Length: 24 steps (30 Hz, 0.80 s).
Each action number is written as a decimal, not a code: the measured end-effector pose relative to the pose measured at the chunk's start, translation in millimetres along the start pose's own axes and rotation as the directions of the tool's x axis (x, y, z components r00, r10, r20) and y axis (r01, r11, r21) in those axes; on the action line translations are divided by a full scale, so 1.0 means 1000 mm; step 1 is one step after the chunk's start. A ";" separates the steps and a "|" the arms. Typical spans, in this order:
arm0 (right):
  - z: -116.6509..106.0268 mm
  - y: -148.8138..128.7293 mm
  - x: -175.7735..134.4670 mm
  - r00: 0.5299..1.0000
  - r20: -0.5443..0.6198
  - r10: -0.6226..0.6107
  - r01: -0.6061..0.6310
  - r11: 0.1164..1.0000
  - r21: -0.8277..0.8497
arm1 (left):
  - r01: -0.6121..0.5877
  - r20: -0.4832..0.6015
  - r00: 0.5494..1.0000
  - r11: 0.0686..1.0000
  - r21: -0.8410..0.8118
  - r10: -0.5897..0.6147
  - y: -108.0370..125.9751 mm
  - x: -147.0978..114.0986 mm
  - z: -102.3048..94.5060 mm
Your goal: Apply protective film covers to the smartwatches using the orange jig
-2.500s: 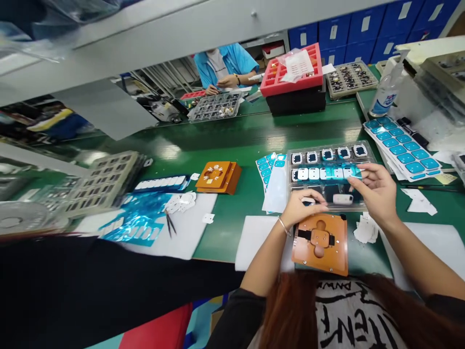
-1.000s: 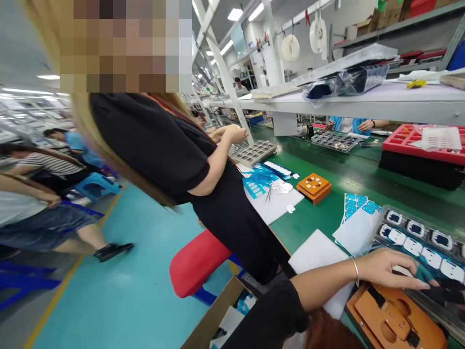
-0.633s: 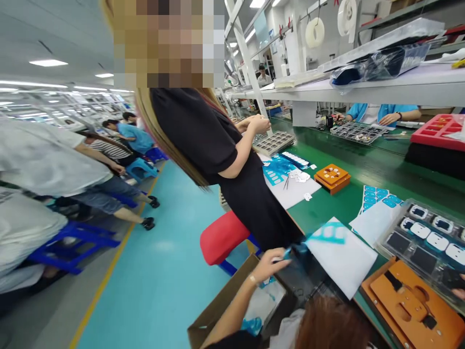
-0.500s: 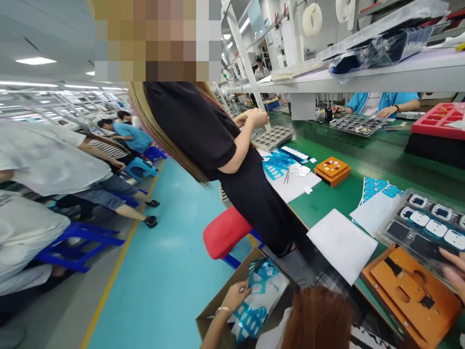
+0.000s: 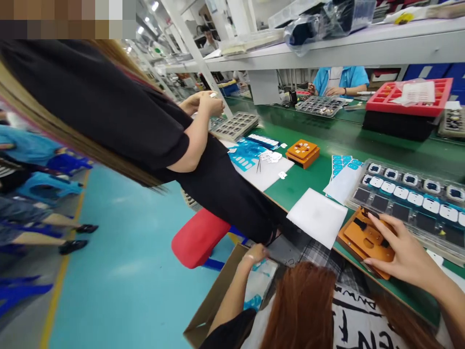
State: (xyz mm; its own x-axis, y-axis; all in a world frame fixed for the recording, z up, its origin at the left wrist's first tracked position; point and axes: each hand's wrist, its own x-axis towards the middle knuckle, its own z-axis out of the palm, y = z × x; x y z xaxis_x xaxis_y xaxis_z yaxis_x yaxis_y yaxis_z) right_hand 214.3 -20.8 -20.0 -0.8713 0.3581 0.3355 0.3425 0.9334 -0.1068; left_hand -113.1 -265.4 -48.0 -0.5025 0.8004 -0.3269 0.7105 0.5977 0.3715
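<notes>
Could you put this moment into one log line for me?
left hand: over box, by blue film | right hand: on orange jig | tray: behind jig

black print on the white shirt is too cut off to read.

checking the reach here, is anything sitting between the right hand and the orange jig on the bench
Nothing visible. The right hand already lies on the near edge of the orange jig, fingers spread over it. The clear parts tray sits behind the jig and the white sheet beside it, neither one between.

Two orange fixtures, one red stool.
</notes>
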 end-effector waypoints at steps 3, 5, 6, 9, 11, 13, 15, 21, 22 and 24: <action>-0.003 -0.012 0.000 0.996 -0.014 0.085 -0.085 0.996 -0.016 | -0.192 0.259 0.945 0.980 -0.061 0.201 0.020 0.029 -0.022; -0.003 -0.021 0.001 0.990 -0.026 0.140 -0.141 0.990 -0.019 | -0.317 0.297 0.894 0.942 -0.108 0.335 0.046 0.050 -0.039; -0.003 -0.025 0.001 0.987 -0.030 0.158 -0.159 0.987 -0.016 | -0.363 0.270 0.884 0.924 -0.118 0.382 0.061 0.062 -0.048; -0.002 -0.034 0.004 0.981 -0.049 0.185 -0.185 0.983 0.015 | -0.378 0.033 0.924 0.924 -0.059 0.381 0.105 0.105 -0.073; -0.002 -0.037 0.006 0.980 -0.076 0.185 -0.181 0.982 0.050 | -0.278 -0.175 0.945 0.961 0.010 0.275 0.126 0.141 -0.091; 0.000 -0.039 0.007 0.978 -0.102 0.182 -0.174 0.981 0.081 | -0.141 -0.302 0.941 0.988 0.062 0.153 0.138 0.181 -0.112; 0.001 -0.040 0.008 0.975 -0.127 0.180 -0.167 0.980 0.110 | -0.023 -0.338 0.939 0.995 0.101 0.056 0.143 0.218 -0.132; -0.002 -0.047 0.012 0.967 -0.181 0.177 -0.144 0.973 0.179 | 0.083 -0.146 0.988 0.972 0.218 -0.051 0.137 0.282 -0.166; -0.004 -0.049 0.014 0.967 -0.182 0.177 -0.141 0.970 0.197 | 0.077 -0.132 0.990 0.969 0.234 -0.047 0.137 0.285 -0.167; -0.011 -0.051 0.020 0.964 -0.183 0.195 -0.146 0.957 0.251 | 0.065 -0.130 0.991 0.961 0.267 -0.031 0.138 0.288 -0.168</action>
State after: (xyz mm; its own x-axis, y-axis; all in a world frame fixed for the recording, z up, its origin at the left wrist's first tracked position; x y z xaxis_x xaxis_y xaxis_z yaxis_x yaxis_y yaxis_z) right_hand 183.4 -61.8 2.9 -0.7088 0.5229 0.4734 0.3668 0.8465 -0.3859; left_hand -242.7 55.4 54.6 -0.5842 0.7804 -0.2227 0.7819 0.6148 0.1035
